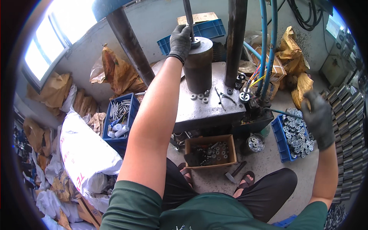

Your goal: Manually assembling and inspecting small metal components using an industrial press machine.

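- Standing over the cylinder: the rod.
- Left hand at the rod, fingers bent; whether clamped, cannot tell.
- Right hand blurred at the lever; finger grip unclear.
- Pliers on the plate.

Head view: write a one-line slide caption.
Gloved left hand at a slender rod above a thick metal cylinder; gloved right hand, blurred, by a thin dark bar.

The gloved left hand is at a rod above a metal cylinder; pliers lie on the surface. The blurred right hand is near a blue crate.
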A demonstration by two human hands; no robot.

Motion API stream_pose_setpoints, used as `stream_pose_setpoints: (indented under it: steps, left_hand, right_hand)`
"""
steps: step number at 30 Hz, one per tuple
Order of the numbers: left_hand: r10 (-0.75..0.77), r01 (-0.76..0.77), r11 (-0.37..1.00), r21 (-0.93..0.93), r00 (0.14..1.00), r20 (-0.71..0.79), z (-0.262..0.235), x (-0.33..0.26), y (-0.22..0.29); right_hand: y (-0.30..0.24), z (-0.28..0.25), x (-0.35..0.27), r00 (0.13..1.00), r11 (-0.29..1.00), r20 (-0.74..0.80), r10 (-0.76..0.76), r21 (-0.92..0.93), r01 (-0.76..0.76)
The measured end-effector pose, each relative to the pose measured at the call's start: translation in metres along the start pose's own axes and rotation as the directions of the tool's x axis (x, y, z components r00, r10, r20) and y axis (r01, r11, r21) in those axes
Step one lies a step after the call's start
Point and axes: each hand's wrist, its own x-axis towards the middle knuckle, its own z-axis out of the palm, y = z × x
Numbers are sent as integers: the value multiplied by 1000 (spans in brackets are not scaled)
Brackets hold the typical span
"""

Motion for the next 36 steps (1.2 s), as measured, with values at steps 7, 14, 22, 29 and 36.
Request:
stream_pose_setpoints:
  steps: [7,14,22,29,36]
  left_hand:
    - [42,-42,999,6,997,-69,2,5,-8]
    - [56,-59,996,-71,998,-42,-1,7,-11]
    - [25,-25,999,-29,1000,2,-2,6,-8]
    - [-28,32,995,-97,999,41,-2,0,0]
    - [14,-14,1000,-2,1000,22,-2,3,-4]
  right_hand:
    - [-42,2,-126,850,993,522,77,34,-112]
    - [-39,6,-140,818,996,569,84,-37,-76]
    - [-34,-3,-114,909,985,410,82,106,-137]
    - [-23,3,-136,787,995,616,26,56,-77]
    - [-25,-3,-113,874,977,475,105,115,-179]
